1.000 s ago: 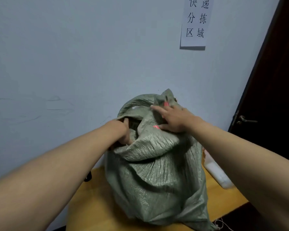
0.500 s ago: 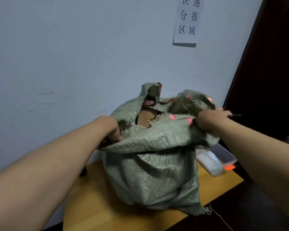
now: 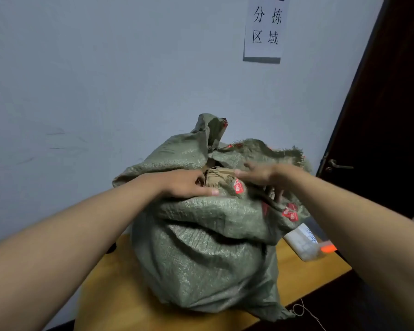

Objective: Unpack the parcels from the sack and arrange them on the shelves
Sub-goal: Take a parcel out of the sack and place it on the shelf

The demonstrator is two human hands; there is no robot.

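The green woven sack (image 3: 201,254) stands on the wooden desk (image 3: 120,304), directly under and between both hands, its mouth gaping at the top. In that opening, between the two hands, a brown cardboard parcel (image 3: 216,179) shows, ringed by the folded-down rim of the sack. Red printed marks dot the rim just beside the right hand's fingertips and below its wrist; their writing is too small to read.

The left hand (image 3: 189,185) lies on the near rim of the sack, its thumb stretched flat along the fabric and its fingers curled over the edge into the opening, gripping the cloth. The right hand (image 3: 261,174) hovers at the other side of the mouth with fingers straight and spread, touching the rim and holding nothing.

Beyond the right forearm, a white plastic box (image 3: 301,242) with an orange tab sits on the desk. Above the right hand a paper sign (image 3: 264,32) on the wall reads 分拣区域, its top cut off. Further right stands a dark door (image 3: 392,115) with a lever handle
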